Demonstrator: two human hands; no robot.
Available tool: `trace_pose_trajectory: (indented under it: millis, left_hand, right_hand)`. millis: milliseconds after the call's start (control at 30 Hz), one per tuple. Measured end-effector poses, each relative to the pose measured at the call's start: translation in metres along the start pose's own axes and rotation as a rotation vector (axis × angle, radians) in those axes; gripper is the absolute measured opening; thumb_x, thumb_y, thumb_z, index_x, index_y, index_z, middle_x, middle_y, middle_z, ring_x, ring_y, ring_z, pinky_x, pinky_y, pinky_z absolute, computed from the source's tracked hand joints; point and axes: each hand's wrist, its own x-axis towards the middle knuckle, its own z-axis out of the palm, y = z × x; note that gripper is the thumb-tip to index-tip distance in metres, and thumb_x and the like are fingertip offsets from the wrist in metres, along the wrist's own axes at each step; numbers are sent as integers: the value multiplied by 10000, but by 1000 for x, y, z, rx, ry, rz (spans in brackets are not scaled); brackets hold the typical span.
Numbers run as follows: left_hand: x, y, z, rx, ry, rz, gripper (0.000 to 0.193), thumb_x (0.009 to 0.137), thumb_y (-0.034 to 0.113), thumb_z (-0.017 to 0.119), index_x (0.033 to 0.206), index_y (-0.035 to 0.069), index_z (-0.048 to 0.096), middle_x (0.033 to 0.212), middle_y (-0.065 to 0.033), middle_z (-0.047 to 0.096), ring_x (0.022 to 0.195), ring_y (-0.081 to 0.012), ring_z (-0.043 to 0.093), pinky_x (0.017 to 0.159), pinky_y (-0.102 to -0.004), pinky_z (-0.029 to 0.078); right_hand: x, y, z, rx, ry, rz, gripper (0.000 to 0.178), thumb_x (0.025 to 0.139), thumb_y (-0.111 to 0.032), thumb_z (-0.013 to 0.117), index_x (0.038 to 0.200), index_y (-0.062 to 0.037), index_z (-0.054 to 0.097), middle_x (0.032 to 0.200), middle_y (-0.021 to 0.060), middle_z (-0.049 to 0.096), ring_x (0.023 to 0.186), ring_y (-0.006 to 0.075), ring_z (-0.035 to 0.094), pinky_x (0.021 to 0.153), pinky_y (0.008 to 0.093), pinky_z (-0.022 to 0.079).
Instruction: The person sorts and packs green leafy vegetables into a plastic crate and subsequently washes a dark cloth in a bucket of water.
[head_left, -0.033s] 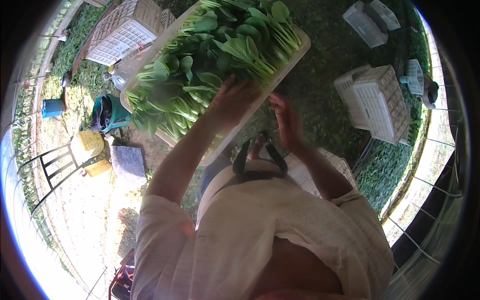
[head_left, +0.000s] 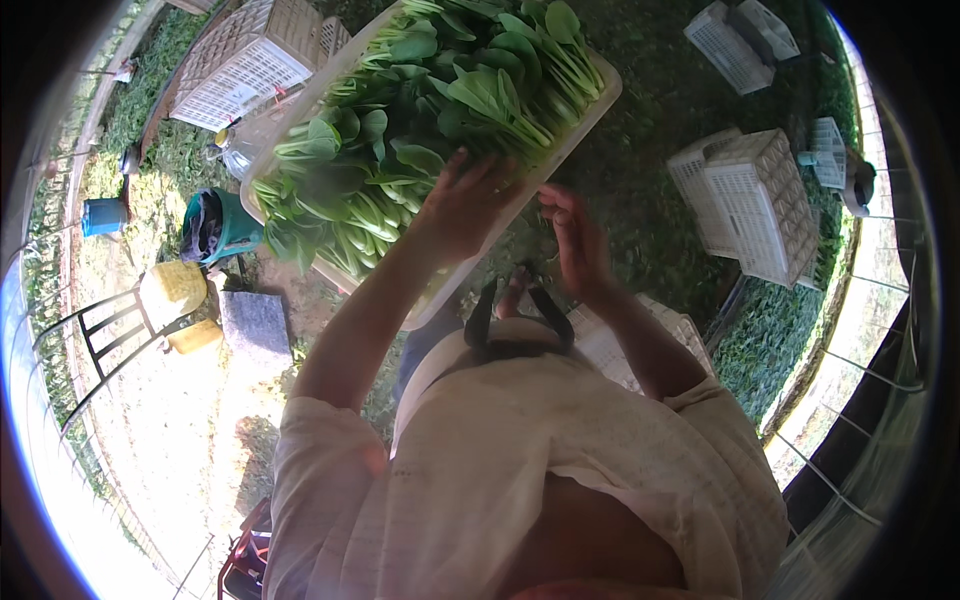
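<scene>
A pale plastic crate (head_left: 428,302) piled with leafy greens with pale green stalks (head_left: 485,95) sits slantwise in front of me. My left hand (head_left: 465,208) rests on the greens at the crate's near side, fingers spread over the stalks and palm down. Just outside the right part of the near rim is my right hand (head_left: 578,240), its fingers loosely bent and apart, with nothing seen in them. Its fingertips come close to the rim; whether they touch it I cannot tell.
White slatted crates stand at the right (head_left: 760,205), far right (head_left: 730,48) and far left (head_left: 245,65). At the left are a teal bucket (head_left: 235,222), a blue bucket (head_left: 103,215), a yellow container (head_left: 173,290) and a grey mat (head_left: 255,328). Another pale crate (head_left: 610,355) lies beneath my right forearm.
</scene>
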Motion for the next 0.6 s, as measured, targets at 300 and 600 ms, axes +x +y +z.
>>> trace_pose_trajectory:
  millis: [300,600]
  left_hand:
    - [-156,-14,-78,-628,401,13,226,815,33,742,1039,13,745,1098,-130,729,1038,-325,714,866,-412,607]
    - [-285,-89,-75,-543,297,-241,195,856,-60,709,1042,-4,727,943,-152,722,891,-344,718,755,-428,590]
  right_hand:
    - [21,-70,110,6,-215,184,362,1031,-276,702,1240,7,618,1068,132,704,945,211,682,824,371,564]
    - [45,-43,182,-544,123,36,469,947,-331,792,1190,28,611,1113,214,661,1008,351,684,876,420,551]
